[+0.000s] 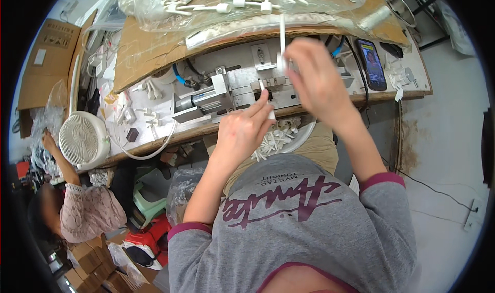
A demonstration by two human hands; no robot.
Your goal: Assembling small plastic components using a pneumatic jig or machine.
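Note:
My left hand is closed at the front of the metal bench fixture, fingertips by its small block. A white plastic piece shows at its fingers, partly hidden by them. Higher and to the right, my right hand is smeared by motion. Its thumb and fingers pinch a white plastic stick with a round, thick head, held upright above the fixture. Below the bench edge, between my legs, several similar white pieces lie in a clear bag or tray.
Cardboard spans the back of the bench, with a clear bag of white sticks on top. A phone lies at the right and a white fan stands at the left. Another person's arm reaches in beyond the fan.

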